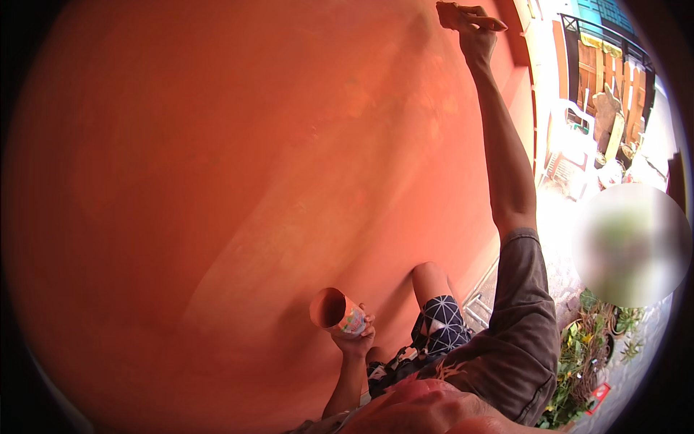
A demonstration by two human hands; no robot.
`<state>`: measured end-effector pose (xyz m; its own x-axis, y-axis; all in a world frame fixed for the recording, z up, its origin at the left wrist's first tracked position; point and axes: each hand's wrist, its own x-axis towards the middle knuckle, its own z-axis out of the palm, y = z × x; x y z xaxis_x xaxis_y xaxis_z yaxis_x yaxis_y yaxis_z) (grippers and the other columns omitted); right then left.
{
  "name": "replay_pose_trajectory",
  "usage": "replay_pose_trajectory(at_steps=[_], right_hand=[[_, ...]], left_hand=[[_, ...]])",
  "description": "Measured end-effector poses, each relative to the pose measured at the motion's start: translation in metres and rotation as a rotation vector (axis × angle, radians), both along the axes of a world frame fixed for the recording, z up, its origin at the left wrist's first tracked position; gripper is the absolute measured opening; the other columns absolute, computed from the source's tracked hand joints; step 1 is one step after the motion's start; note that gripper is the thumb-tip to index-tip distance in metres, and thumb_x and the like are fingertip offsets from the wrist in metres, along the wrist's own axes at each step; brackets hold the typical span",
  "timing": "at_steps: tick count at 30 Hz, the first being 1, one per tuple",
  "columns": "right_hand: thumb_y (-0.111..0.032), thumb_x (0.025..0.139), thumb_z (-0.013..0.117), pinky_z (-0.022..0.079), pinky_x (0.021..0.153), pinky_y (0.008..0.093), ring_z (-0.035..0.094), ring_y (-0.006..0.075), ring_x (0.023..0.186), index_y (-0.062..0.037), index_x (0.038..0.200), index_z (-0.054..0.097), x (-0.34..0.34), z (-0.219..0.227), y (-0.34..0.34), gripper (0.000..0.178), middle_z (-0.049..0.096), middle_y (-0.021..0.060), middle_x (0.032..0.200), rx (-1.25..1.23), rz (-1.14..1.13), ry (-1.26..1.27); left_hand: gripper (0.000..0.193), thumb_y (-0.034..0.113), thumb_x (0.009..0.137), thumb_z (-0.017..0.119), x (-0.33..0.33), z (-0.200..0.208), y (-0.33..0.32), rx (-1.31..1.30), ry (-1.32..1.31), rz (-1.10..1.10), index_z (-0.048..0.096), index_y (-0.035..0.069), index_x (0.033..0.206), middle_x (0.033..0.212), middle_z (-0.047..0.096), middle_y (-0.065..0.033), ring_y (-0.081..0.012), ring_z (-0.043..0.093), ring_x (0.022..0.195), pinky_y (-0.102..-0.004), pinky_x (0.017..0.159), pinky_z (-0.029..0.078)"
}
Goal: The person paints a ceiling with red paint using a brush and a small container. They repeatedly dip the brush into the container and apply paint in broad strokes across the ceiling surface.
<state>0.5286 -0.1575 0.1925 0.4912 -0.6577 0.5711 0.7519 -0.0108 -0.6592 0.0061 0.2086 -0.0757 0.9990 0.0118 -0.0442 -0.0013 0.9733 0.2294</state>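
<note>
My right arm stretches far up along an orange wall (pixel 181 159). At its end, my right hand (pixel 478 42) is closed round the handle of a paintbrush (pixel 448 14), whose bristle end is at or close to the wall near the top of the view. Low in front of me, my left hand (pixel 357 340) wraps round a paint cup (pixel 351 318) with a printed label. The cup tilts with its mouth toward the wall. Its inside is dark and orange-tinted; how much paint it holds, I cannot tell.
At the right stand a white plastic chair (pixel 575 148) and a dark metal frame with wooden boards (pixel 614 76). Green plants (pixel 578 362) grow at the lower right, beside a paved floor (pixel 647 362). My bent knee (pixel 431 281) is near the wall.
</note>
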Motion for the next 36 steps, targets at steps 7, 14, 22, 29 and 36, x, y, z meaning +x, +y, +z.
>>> replay_pose_trajectory(at_steps=[7, 14, 22, 29, 36], right_hand=[[-0.007, 0.092, 0.071, 0.054, 0.065, 0.0319, 0.073, 0.0241, 0.081, -0.0052, 0.094, 0.070, -0.092, -0.004, 0.094, 0.004, 0.073, 0.0067, 0.099, -0.419, -0.063, -0.242], [-0.008, 0.092, 0.070, 0.057, 0.081, 0.0362, 0.070, 0.0209, 0.093, 0.0007, 0.103, 0.065, -0.175, 0.015, 0.103, 0.015, 0.070, 0.0091, 0.102, -0.377, 0.867, -0.288], [-0.012, 0.090, 0.072, 0.062, 0.078, 0.0324, 0.068, 0.0187, 0.093, 0.0001, 0.109, 0.064, -0.030, 0.010, 0.022, 0.023, 0.067, 0.0099, 0.103, 0.062, 0.596, -0.197], [-0.006, 0.094, 0.063, 0.055, 0.067, 0.0286, 0.072, 0.0154, 0.078, -0.0097, 0.091, 0.076, -0.099, 0.021, 0.074, 0.014, 0.075, -0.0022, 0.097, -0.281, -0.051, -0.122], [0.001, 0.081, 0.069, 0.056, 0.060, 0.0333, 0.072, 0.0255, 0.079, -0.0117, 0.099, 0.072, -0.265, 0.010, 0.201, 0.022, 0.071, 0.0080, 0.105, -0.608, 0.240, -0.491]], left_hand=[[0.069, 0.053, 0.086, 0.067, 0.003, -0.003, -0.002, -0.011, -0.067, -0.003, 0.050, 0.008, 0.134, 0.130, 0.048, -0.0122, -0.0294, 0.051, 0.107, -0.0318, 0.068, 0.053], [0.076, 0.057, 0.084, 0.069, -0.001, 0.000, -0.005, -0.047, -0.073, -0.012, 0.046, 0.006, 0.136, 0.132, 0.047, -0.0128, -0.0292, 0.052, 0.107, -0.0323, 0.070, 0.053], [0.084, 0.061, 0.078, 0.075, 0.010, 0.013, -0.013, -0.026, -0.104, -0.008, 0.047, 0.007, 0.136, 0.132, 0.049, -0.0133, -0.0308, 0.052, 0.109, -0.0341, 0.067, 0.053], [0.079, 0.054, 0.080, 0.076, -0.006, 0.004, -0.011, -0.032, -0.122, 0.068, 0.048, 0.008, 0.138, 0.136, 0.048, -0.0137, -0.0320, 0.051, 0.109, -0.0350, 0.068, 0.054], [0.067, 0.051, 0.091, 0.060, -0.011, 0.008, -0.013, -0.008, -0.098, 0.124, 0.047, 0.005, 0.137, 0.132, 0.050, -0.0147, -0.0332, 0.052, 0.106, -0.0340, 0.065, 0.053]])
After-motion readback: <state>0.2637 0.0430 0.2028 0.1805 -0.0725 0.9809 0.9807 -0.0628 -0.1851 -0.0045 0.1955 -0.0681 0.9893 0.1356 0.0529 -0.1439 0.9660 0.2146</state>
